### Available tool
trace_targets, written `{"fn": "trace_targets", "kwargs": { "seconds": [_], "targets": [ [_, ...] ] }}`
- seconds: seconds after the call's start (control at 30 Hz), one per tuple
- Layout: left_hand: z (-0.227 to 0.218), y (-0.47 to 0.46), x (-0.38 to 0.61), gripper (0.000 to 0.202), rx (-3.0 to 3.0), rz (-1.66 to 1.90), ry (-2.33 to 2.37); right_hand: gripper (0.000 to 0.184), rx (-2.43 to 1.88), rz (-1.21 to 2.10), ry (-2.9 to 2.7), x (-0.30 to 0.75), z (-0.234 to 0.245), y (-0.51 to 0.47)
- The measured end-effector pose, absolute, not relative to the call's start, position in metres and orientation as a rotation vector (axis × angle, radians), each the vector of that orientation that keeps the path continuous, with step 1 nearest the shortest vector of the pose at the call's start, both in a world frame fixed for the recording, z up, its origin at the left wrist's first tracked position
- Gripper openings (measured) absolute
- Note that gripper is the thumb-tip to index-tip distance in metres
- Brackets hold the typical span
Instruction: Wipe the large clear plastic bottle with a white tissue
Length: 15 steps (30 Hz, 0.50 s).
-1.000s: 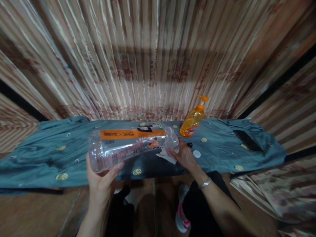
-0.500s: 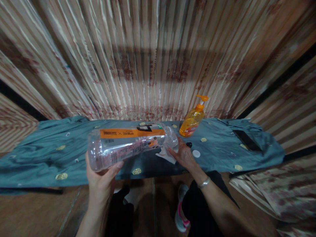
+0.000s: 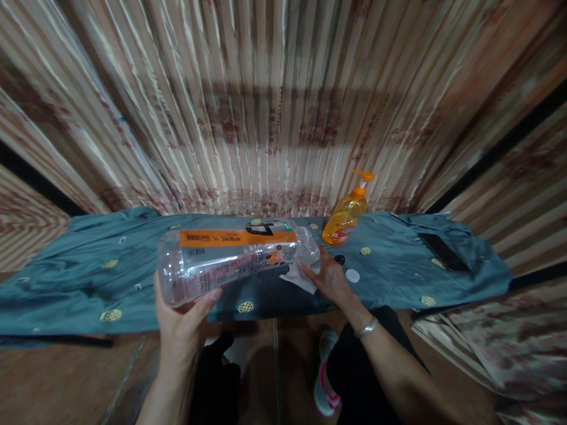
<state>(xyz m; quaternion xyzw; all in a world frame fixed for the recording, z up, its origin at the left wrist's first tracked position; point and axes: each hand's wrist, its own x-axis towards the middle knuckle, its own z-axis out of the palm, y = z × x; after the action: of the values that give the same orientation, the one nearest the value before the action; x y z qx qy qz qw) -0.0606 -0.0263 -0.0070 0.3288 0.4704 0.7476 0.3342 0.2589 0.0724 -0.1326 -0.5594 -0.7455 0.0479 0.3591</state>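
My left hand (image 3: 179,321) grips the base of a large clear plastic bottle (image 3: 234,260) with an orange label, held on its side above a table. My right hand (image 3: 330,278) is at the bottle's neck end, fingers curled on a white cloth (image 3: 300,278) that lies against the neck. The bottle's mouth is hidden behind my right hand. A white cap (image 3: 352,275) and a small black cap (image 3: 339,259) lie on the blue cloth (image 3: 88,277) just right of my right hand.
An orange pump bottle of liquid soap (image 3: 346,217) stands at the table's back, right of the middle. A black phone (image 3: 443,252) lies near the right end. Striped curtains hang behind the table. My legs and a pink-trimmed shoe (image 3: 325,383) are below.
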Motion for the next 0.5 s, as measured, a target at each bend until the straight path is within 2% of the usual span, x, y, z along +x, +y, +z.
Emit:
{"fn": "trace_targets", "kwargs": {
  "seconds": [0.5],
  "targets": [
    [-0.0028, -0.0265, -0.056, 0.096, 0.766, 1.981, 1.247, 0.057, -1.405, 0.11, -1.922, 0.2588, -0.1304, 0.0725]
  ]
}}
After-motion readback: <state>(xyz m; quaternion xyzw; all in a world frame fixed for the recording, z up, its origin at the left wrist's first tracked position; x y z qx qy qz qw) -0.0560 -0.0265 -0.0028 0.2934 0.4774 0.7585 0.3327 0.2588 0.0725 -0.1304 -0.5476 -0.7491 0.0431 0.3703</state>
